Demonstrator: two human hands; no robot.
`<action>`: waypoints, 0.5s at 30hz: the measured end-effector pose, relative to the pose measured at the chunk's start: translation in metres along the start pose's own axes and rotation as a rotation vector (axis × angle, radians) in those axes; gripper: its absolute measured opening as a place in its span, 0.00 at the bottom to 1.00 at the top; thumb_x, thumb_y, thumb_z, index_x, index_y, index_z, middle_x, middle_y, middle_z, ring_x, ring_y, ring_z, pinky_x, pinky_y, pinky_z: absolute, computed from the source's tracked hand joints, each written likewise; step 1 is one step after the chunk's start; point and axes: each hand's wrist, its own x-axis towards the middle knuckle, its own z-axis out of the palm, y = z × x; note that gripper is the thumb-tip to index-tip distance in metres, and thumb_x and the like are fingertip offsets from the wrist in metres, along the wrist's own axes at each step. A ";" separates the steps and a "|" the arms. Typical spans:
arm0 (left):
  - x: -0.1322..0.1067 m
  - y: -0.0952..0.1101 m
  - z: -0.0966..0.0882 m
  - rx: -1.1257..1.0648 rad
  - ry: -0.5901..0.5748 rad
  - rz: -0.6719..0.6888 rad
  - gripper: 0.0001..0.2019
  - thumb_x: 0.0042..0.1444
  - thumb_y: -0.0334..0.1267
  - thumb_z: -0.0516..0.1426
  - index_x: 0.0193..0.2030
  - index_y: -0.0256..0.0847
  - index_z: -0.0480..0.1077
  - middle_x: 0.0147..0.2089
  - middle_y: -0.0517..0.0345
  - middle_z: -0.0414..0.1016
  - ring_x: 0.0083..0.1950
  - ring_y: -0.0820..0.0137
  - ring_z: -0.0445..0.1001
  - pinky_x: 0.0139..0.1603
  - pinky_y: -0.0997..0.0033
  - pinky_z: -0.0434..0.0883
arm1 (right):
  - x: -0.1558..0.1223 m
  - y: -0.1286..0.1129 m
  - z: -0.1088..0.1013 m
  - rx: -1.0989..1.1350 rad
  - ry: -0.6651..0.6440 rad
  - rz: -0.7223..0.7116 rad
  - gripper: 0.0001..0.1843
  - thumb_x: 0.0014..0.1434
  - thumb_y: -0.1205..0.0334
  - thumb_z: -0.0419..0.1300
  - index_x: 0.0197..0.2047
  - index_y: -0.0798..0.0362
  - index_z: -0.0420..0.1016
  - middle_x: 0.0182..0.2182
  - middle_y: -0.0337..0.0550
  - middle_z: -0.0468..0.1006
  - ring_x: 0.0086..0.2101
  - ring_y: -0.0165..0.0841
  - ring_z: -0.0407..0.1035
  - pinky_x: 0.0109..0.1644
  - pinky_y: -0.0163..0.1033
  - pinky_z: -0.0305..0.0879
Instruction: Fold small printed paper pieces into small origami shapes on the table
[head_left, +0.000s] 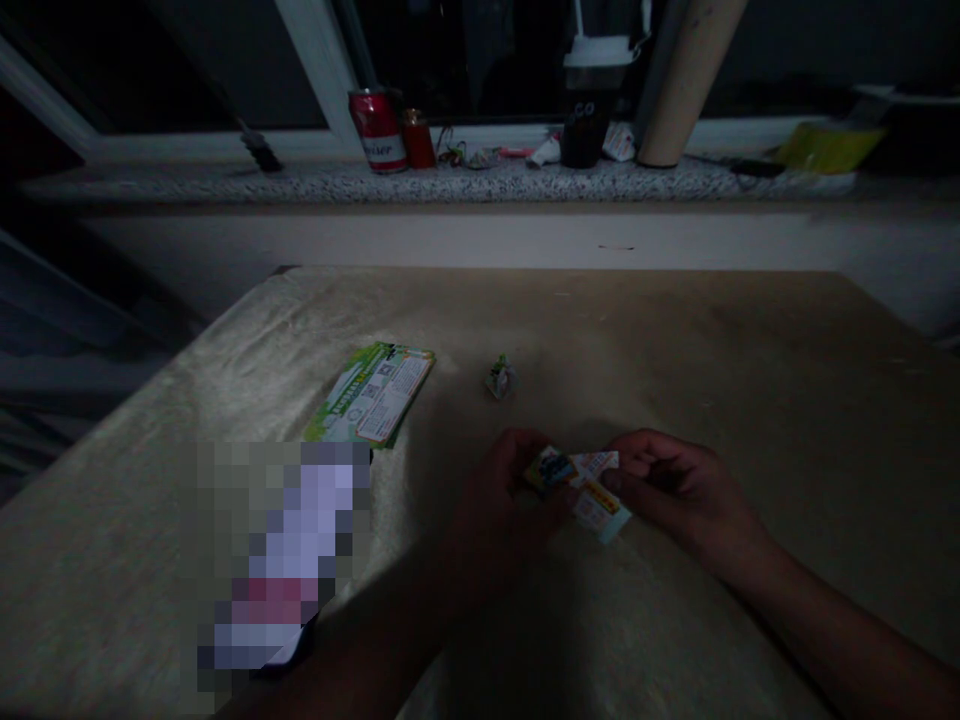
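Observation:
Both my hands meet low over the table and pinch one small printed packet, white with coloured print. My left hand grips its left end with closed fingers. My right hand holds its right end, thumb and fingers pressed on it. A small crumpled wrapper scrap lies on the table just beyond my hands. A flat green and white printed pack lies further left.
A blurred-out patch covers something by my left forearm. On the stone windowsill stand a red can, a small red container, a dark cup with white lid, a cardboard tube and small clutter.

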 end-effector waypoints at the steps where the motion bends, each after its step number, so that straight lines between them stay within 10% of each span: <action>1: 0.000 0.000 -0.001 0.016 -0.013 -0.001 0.14 0.56 0.40 0.66 0.47 0.41 0.72 0.42 0.55 0.81 0.41 0.67 0.79 0.41 0.68 0.76 | 0.000 0.000 -0.001 0.004 -0.007 0.002 0.07 0.57 0.58 0.73 0.37 0.49 0.82 0.29 0.41 0.85 0.28 0.31 0.78 0.32 0.34 0.75; 15: -0.001 0.006 -0.007 0.672 -0.052 0.163 0.04 0.57 0.37 0.61 0.34 0.41 0.78 0.33 0.53 0.80 0.35 0.61 0.76 0.39 0.60 0.71 | 0.004 0.011 -0.008 -0.373 0.075 -0.136 0.09 0.60 0.57 0.70 0.44 0.48 0.81 0.27 0.38 0.77 0.27 0.31 0.72 0.30 0.36 0.70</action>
